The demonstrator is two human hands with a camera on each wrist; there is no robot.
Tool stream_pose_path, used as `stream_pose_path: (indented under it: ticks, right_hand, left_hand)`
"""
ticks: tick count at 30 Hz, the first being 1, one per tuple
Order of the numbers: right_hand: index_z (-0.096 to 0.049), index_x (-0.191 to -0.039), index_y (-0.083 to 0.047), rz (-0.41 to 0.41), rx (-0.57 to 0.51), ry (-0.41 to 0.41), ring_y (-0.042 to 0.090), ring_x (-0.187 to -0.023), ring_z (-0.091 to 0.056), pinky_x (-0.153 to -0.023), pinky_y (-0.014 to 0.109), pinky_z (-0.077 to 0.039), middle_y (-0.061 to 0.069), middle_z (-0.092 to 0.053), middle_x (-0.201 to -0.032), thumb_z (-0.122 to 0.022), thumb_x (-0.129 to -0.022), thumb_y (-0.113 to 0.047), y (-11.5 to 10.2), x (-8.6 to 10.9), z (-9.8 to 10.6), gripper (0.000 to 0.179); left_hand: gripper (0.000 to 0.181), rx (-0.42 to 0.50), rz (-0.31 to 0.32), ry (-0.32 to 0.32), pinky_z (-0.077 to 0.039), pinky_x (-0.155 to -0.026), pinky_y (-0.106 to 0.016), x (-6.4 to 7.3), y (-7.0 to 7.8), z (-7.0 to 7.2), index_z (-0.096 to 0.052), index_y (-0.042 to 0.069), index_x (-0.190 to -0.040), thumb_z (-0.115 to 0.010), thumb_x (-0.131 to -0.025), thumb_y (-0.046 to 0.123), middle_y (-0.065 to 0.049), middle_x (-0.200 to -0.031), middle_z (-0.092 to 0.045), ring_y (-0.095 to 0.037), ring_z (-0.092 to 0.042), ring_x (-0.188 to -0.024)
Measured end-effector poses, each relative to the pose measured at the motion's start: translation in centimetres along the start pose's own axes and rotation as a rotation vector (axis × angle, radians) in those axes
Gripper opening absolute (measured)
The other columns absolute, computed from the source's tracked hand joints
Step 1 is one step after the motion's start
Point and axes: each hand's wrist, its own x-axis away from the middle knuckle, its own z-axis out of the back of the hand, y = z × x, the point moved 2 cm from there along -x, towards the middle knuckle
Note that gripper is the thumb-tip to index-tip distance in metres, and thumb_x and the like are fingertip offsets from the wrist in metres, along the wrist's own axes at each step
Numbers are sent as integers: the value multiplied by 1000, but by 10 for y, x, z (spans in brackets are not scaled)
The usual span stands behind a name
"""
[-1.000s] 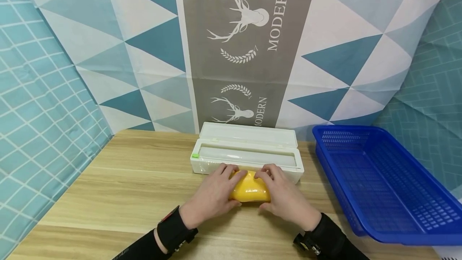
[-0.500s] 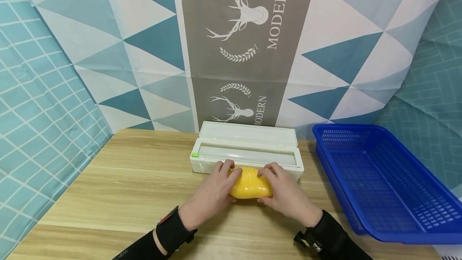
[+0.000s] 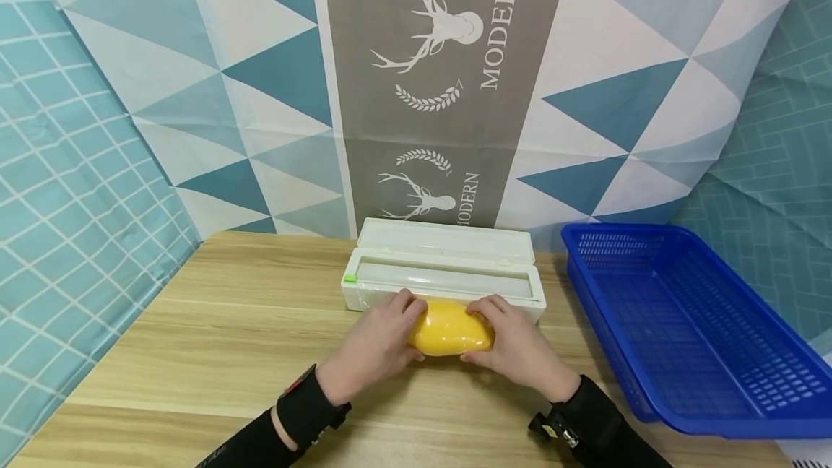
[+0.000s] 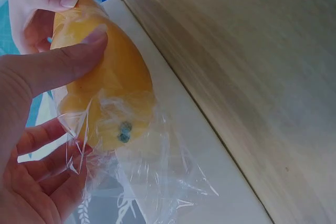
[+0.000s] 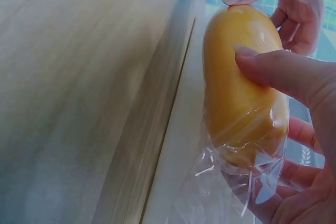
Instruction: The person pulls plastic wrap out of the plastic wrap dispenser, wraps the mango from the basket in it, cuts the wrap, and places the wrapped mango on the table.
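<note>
A smooth, elongated yellow fruit [image 3: 450, 329], its kind unclear, is wrapped in clear cling film. One end shows a small dark green spot in the left wrist view, where loose film [image 4: 157, 156] flares past it. My left hand [image 3: 378, 338] grips the left end, thumb across the skin and fingers behind. My right hand [image 3: 520, 345] holds the right end likewise; in the right wrist view its thumb presses the wrapped side, with crumpled film [image 5: 252, 174] at that end. Just behind the fruit stands a white cling film dispenser [image 3: 448, 276], lid raised, a roll inside.
A blue plastic basket [image 3: 607, 323] stands on the right side of the wooden table [image 3: 247, 309]. Behind the table hangs a patterned backdrop [image 3: 429, 114]. The dispenser has a small green tab [image 3: 351, 279] at its left end.
Both hands have shifted the fruit slightly up and away from me and turned it a little. Its film looks smoother on the near side. Dispenser and basket stay put.
</note>
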Motion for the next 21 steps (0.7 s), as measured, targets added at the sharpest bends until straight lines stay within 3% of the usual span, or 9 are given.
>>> stream_pose_path:
  ticks: [10, 21]
  right_hand:
    - [-58, -114, -23, -74, -65, -34, 3, -92, -50, -79, 24, -44, -12, -55, -108, -79, -62, -48, 2, -1, 0, 61]
    - [-60, -115, -22, -85, -66, -59, 1, -89, -50, -78, 24, -44, -13, -57, -105, -75, -65, -52, 4, -1, -1, 60]
  left_hand:
    - [67, 35, -4, -3, -47, -68, -27, -1, -5, 0, -55, 12, -108, -82, -57, 46, 2, -95, -51, -11, -50, -78]
    - [67, 96, 13, -21, -47, -71, -27, 0, -10, -1, -58, 11, -111, -80, -60, 49, 1, -98, -56, -11, -52, -81]
